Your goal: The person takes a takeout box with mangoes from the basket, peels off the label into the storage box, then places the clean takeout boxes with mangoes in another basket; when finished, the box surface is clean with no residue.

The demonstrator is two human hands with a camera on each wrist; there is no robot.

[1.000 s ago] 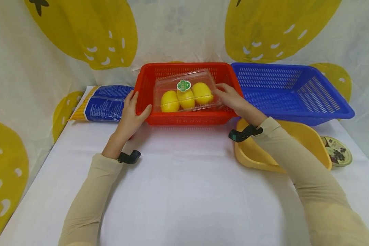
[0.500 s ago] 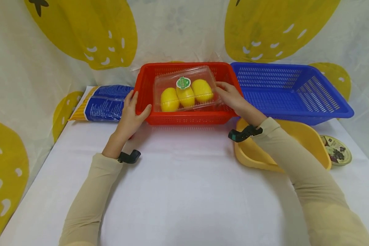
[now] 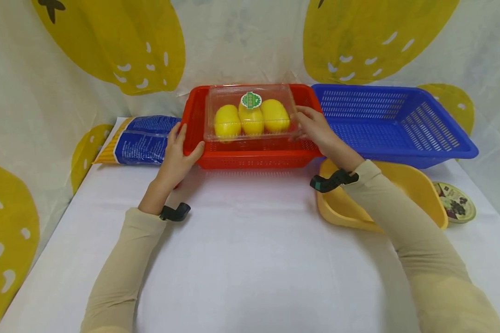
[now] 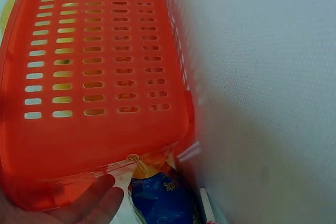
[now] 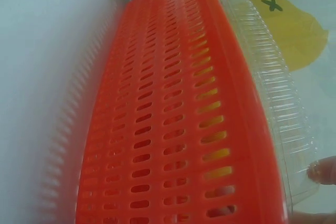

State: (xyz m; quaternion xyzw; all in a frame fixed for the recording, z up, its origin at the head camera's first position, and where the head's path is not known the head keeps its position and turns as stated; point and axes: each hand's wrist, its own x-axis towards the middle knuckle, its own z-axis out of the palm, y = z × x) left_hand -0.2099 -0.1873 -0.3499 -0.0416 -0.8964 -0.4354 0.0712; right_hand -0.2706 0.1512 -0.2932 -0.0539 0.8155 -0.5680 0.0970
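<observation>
In the head view, a clear plastic fruit box (image 3: pixel 251 127) with three yellow oval fruits inside and a green-and-white label on its lid sits at the top of the red basket (image 3: pixel 254 160). My right hand (image 3: pixel 316 132) pinches the box's right edge; the right wrist view shows its fingertips (image 5: pixel 321 172) at the clear wall. At the basket's left front corner, my left hand (image 3: pixel 179 150) grips the rim, thumb towards the front and fingers along the left end. Those fingers (image 4: pixel 97 203) look fairly straight in the left wrist view.
A blue basket (image 3: pixel 400 159) adjoins the red one on the right. In front of it are a yellow basin (image 3: pixel 346 215) and a round printed tin (image 3: pixel 456 203). A blue-and-yellow bag (image 3: pixel 143 141) lies left of the red basket. A patterned cloth hangs behind.
The fruit box has risen and shifted back in the red basket, turning from tilted to nearly level with the rim. My right hand moved with it. My left hand has stayed on the corner.
</observation>
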